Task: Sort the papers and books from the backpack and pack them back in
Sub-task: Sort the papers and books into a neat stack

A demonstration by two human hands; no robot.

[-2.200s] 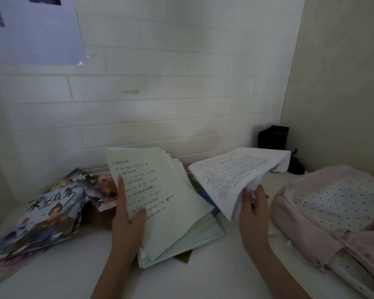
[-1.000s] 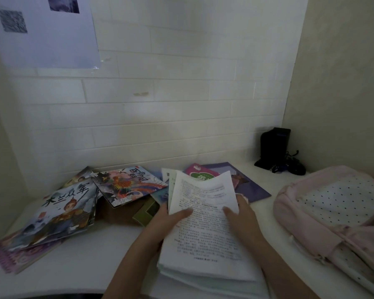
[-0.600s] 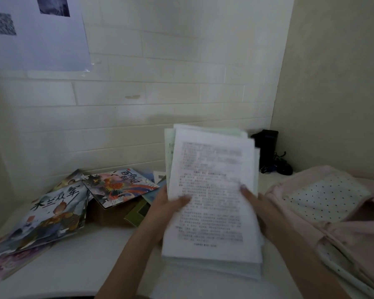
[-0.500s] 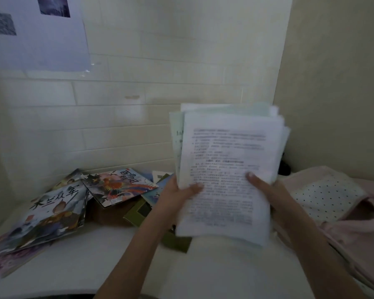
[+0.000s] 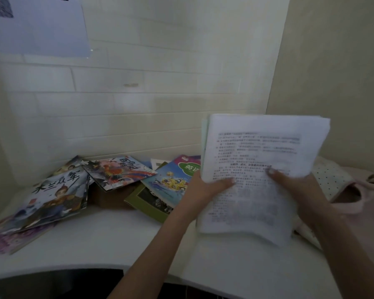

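Note:
A thick stack of printed papers (image 5: 261,156) is held upright above the white desk (image 5: 108,238), right of centre. My left hand (image 5: 205,188) grips its left edge with the thumb across the front sheet. My right hand (image 5: 296,190) grips its right side, thumb on the print. The pink backpack (image 5: 354,203) with a dotted panel lies at the right, its mouth open behind my right hand. Several picture books (image 5: 56,195) lie fanned at the left, and a green-and-pink textbook (image 5: 173,180) lies beside my left hand.
A brown book or box (image 5: 110,197) sits under the fanned books. A tiled wall runs behind the desk, and a side wall closes the corner at the right. A poster (image 5: 37,26) hangs at the upper left. The desk's curved front edge is near me.
The two separate paper bundles were joined into one stack on the desk, lifted upright, and carried to the right, close to the backpack's opening.

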